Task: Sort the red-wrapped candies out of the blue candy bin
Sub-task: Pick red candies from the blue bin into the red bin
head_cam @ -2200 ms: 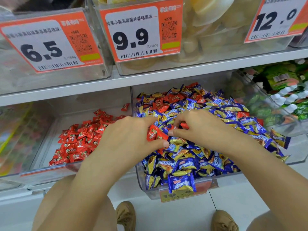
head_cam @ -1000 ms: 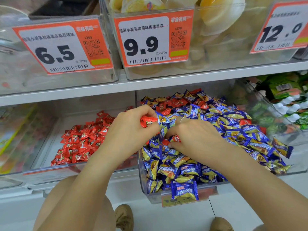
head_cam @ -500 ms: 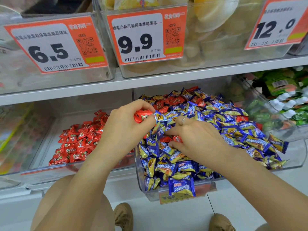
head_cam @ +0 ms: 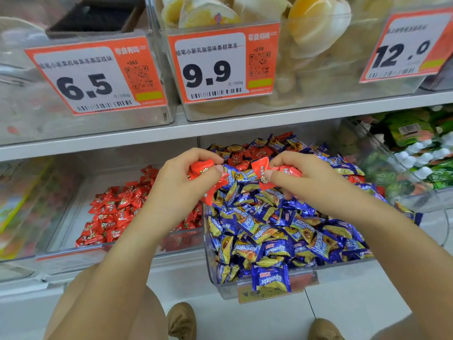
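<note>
Sorting, partway by the look of it. Left hand (head_cam: 181,182) is gripping several red-wrapped candies (head_cam: 202,169) over the blue candy bin (head_cam: 269,231). Right hand (head_cam: 301,177) is pinching further red pieces (head_cam: 261,168) there too. Red candy bin (head_cam: 115,212) beside it on the left is already holding a fair heap. More strays (head_cam: 236,157) are showing toward the blue bin's back, awaiting removal.
</note>
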`<state>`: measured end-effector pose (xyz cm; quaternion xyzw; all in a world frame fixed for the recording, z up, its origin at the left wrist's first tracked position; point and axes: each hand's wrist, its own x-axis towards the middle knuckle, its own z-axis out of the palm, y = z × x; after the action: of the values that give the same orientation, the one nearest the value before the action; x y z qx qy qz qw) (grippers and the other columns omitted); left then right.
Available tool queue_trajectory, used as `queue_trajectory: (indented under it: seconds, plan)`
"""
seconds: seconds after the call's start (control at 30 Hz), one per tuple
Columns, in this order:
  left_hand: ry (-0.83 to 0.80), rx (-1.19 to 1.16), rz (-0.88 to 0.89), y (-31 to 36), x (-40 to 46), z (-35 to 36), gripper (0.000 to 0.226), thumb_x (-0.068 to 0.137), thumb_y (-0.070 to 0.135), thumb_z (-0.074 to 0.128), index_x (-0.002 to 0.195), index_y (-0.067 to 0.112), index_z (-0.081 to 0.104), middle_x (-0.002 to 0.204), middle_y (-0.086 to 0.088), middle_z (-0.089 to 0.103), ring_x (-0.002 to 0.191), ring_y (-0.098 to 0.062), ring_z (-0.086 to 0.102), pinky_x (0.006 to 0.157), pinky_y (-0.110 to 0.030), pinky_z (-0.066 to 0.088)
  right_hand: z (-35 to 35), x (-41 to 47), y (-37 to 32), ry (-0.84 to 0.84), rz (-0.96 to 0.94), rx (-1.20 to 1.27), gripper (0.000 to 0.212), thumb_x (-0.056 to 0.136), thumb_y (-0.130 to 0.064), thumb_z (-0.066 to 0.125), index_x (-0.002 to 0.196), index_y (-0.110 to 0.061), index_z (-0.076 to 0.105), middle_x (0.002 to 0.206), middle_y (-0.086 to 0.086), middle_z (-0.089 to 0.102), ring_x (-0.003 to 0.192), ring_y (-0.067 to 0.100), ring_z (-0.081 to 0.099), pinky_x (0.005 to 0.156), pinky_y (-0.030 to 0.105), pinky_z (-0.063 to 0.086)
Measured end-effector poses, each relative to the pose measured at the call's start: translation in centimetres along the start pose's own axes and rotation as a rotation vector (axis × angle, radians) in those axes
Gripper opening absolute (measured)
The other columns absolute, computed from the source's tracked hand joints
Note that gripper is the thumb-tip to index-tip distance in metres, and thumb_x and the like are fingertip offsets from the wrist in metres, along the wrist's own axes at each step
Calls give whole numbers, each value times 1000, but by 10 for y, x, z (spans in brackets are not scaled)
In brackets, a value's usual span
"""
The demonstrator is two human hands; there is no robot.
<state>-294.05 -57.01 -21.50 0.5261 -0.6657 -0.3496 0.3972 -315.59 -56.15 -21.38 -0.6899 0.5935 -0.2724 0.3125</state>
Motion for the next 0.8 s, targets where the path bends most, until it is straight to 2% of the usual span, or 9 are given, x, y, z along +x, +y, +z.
queue_trajectory:
  seconds: [0.1,0.17,0.23,0.33,0.47,0.6,0.7,0.77,0.8]
  plan:
    - [-34,-129,-95,-1,0,-16,9,91,24,60,93,25,69,54,14,53,45,0,44,42,-10,33,-1,0,-13,-32,63,315,8,89,-25,60,83,-21,63,53,-5,60,46,10,48,45,17,36]
    - [-7,-146,-136,-5,-1,-33,11,91,30,59,92,28,70,67,9,61,53,1,48,42,-10,36,2,2,-25,-76,93,435,8,90,-18,59,84,-16,61,53,-8,60,43,8,49,42,18,35]
    - [30,-120,-185,-12,1,-53,16,90,37,58,91,29,72,80,4,66,57,0,48,43,-10,36,10,5,-39,-135,92,454,5,91,-16,58,89,-16,62,55,-12,61,44,5,51,41,18,33]
    - [27,-124,-295,-28,0,-81,24,90,42,58,92,23,72,70,0,54,44,-4,44,47,-16,35,33,12,-66,-229,43,448,12,91,-16,57,99,-20,65,70,-6,68,49,6,51,39,16,31]
    - [35,14,-348,-54,-2,-104,36,90,50,56,98,18,70,78,-4,65,48,-11,62,50,-24,33,76,31,-97,-266,56,406,8,90,-23,60,94,-21,67,67,-6,65,44,4,50,36,16,31]
    - [24,156,-391,-74,1,-121,44,91,56,49,97,16,68,92,-2,68,56,-15,69,51,-25,40,121,56,-112,-277,91,405,10,88,-28,64,92,-20,68,75,2,59,61,14,52,40,20,36]
    - [43,171,-440,-86,7,-129,49,92,60,42,94,16,64,76,1,61,46,-14,63,45,-23,36,139,75,-111,-235,212,479,32,84,-34,69,111,-17,65,101,3,65,73,11,53,51,20,44]
    - [43,164,-463,-92,9,-132,46,93,57,43,95,15,63,62,4,57,41,-12,57,43,-21,35,142,82,-109,-222,325,590,55,79,-43,71,126,-19,57,125,1,59,99,13,56,79,29,51]
    - [39,163,-462,-94,10,-133,43,93,54,45,94,15,62,57,5,56,39,-10,55,42,-20,35,143,84,-107,-222,370,637,63,78,-46,70,132,-20,52,136,2,52,116,18,51,96,38,46]
